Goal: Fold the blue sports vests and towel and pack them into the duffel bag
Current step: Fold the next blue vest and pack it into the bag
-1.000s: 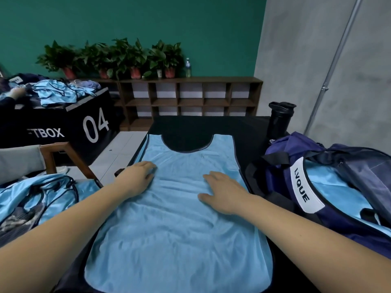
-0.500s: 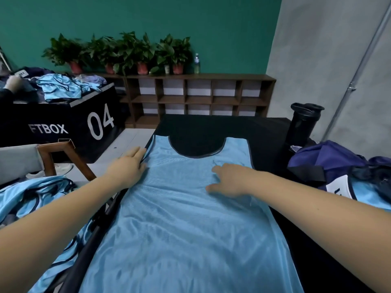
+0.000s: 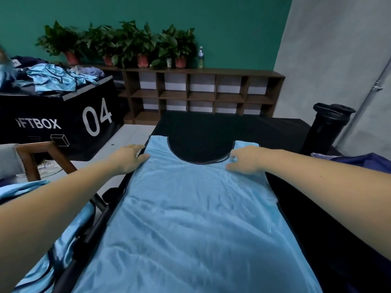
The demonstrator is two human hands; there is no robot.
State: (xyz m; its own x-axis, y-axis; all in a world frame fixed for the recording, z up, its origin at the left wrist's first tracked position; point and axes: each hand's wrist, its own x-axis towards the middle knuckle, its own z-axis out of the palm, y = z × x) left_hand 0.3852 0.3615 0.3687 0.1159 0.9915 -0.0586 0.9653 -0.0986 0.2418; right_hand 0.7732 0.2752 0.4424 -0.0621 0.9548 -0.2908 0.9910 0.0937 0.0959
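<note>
Before a green wall (image 3: 222, 28), a blue vest (image 3: 190, 218) is pressed onto the black desk (image 3: 264, 132) by left hand (image 3: 129, 158) and right hand (image 3: 245, 160), grips wide.

Lt-blue mesh vest (image 3: 196, 218) w/ dark trim on black table (image 3: 211, 127), teal wall (image 3: 232, 28), black box (image 3: 53, 127) w/ white "04".

left hand (image 3: 129, 158) stretched forward, flat, right hand (image 3: 246, 159) level with it, palm down (slightly cupped)

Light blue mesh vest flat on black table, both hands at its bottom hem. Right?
No: head view shows left hand and right hand at the shoulder straps, not the hem. The light blue mesh vest lies flat on the black table.
</note>
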